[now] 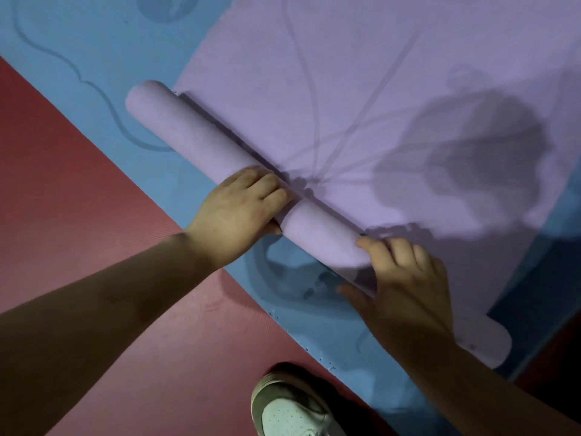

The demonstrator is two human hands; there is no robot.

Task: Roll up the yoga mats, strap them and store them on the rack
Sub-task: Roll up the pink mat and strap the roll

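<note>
- Three mats in view, stacked in layers: purple mat (361,73) on top, blue mat (94,51) under it, red mat (78,190) lowest, filling the lower left of the frame.
- Purple mat partly rolled. Rolled part (195,136) runs as a diagonal tube from upper left to lower right; flat remainder spreads over the upper right of the frame and carries faint printed lines.
- Tube lies on the blue mat's exposed strip, touching the flat purple sheet along its upper edge.
- Left hand (239,212) at mid-frame, palm down on the tube, fingers curled over its top; grip closed around the roll.
- Right hand (405,284) at lower right, fingers draped over the tube, thumb spread out on the near side; grip pressing on the roll, not fully closed round it.
- Far end of the tube sticks out past the right forearm at lower right.
- Hand shadows fall on the flat purple surface, right of centre.
- White shoe (292,410) at bottom centre, standing on the red mat just beside the blue mat's edge.
</note>
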